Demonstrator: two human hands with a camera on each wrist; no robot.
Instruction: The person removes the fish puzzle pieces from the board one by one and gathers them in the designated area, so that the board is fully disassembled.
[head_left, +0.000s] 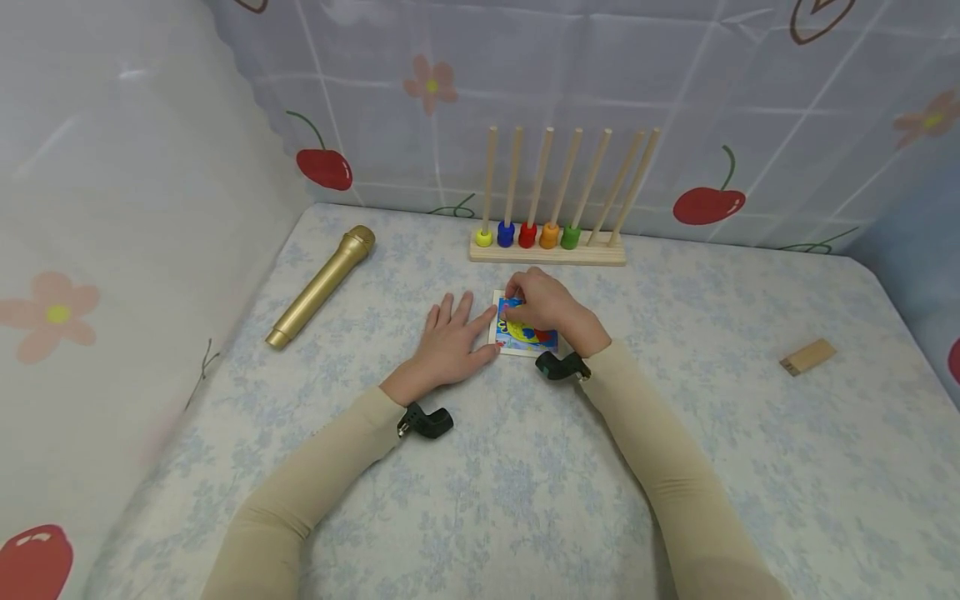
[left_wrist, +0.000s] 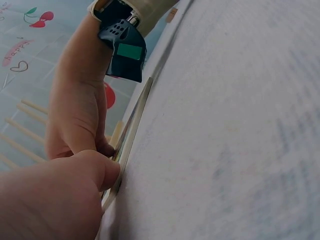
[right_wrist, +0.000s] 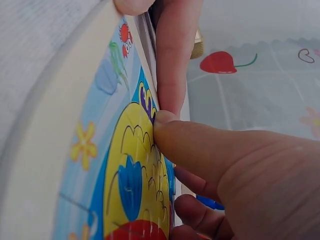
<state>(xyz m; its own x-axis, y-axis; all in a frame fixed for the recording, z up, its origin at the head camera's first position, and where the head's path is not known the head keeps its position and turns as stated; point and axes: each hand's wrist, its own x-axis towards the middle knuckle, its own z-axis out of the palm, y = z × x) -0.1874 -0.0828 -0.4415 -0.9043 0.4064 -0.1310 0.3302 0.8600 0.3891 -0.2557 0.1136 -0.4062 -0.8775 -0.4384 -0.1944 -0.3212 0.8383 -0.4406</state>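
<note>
A small picture puzzle with a pale frame lies near the middle of the table. It shows a yellow fish on blue, with a crab and starfish. My left hand lies palm down on the left of the puzzle. Its fingers are spread, the forefinger and thumb touching the frame. From above, my right hand reaches over the picture with curled fingers. Its thumb touches the fish beside the left forefinger. Whether a loose piece is between thumb and right forefinger is hidden.
Behind the puzzle stands a wooden peg rack with upright rods and coloured beads. A gold microphone lies at the left, a small light-brown block at the right. Patterned curtain hangs along the table's back edge.
</note>
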